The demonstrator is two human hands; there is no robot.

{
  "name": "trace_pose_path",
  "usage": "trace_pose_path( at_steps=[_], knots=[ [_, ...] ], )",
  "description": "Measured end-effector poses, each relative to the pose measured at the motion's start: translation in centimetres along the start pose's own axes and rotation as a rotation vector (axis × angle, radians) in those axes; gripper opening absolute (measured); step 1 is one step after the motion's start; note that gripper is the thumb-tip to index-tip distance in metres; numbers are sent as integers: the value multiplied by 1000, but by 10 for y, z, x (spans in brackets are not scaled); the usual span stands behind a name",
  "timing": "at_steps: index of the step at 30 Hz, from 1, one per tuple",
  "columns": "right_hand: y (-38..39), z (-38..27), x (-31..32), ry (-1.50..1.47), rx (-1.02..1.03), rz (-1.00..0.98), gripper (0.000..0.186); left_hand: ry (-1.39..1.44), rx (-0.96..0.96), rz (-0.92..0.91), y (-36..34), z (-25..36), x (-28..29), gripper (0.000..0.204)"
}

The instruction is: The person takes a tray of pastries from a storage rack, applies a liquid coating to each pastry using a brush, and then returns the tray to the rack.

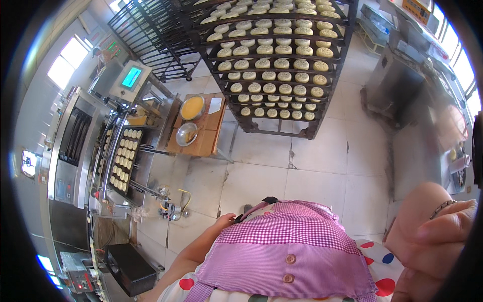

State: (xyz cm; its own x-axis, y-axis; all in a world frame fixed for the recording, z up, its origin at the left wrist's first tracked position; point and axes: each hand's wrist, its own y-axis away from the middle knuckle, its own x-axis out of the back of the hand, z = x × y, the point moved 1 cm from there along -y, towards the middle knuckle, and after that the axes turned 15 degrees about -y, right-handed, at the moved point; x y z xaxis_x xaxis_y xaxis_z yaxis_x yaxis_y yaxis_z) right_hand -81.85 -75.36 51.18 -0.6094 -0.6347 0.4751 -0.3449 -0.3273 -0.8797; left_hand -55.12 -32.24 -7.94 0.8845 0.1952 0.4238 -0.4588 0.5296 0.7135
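Note:
My left hand (227,219) hangs low beside the front of my pink checked apron (289,251), close to a black edge at its side. Only a small part of its fingers shows, and I cannot make out anything in them. Very near at the right rim is my right hand (445,231), raised, with bent, closed fingers and a bracelet (443,208) beside it. Whatever those fingers may hold is hidden or cut off by the edge of view.
A tall dark rack (322,121) ahead carries trays of round pale pastries (284,88). At left, a machine's conveyor bears a tray of pastries (123,160). Between them, a table (206,136) holds a bowl of yellow filling (192,107) and a metal bowl (186,134). Steel equipment (395,80) lines the right.

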Motion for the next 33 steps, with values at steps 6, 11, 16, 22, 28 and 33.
trace_pose_path(
  at_steps=[6, 11, 16, 22, 28, 33],
  knots=[
    [0, 10, -10, 4, 2, 0, 13, -252, 47, 48, 39, 84, 22, 42],
    [1, 10, -7, 7, -28, -11, 13, -194, 111, 47, 28, 64, 19, 42],
    [5, 6, -3, 11, -74, -18, 13, -121, 59, 21, 5, 26, 12, 42],
    [3, 5, -1, 15, -64, -28, 13, -253, 61, 21, 19, 82, 13, 42],
    [3, 14, -6, -21, 8, 1, 13, 16, 125, 29, -6, 13, -3, 41],
    [7, 19, -13, -14, 11, -10, 13, -108, 79, -2, 22, 79, 3, 41]
  ],
)
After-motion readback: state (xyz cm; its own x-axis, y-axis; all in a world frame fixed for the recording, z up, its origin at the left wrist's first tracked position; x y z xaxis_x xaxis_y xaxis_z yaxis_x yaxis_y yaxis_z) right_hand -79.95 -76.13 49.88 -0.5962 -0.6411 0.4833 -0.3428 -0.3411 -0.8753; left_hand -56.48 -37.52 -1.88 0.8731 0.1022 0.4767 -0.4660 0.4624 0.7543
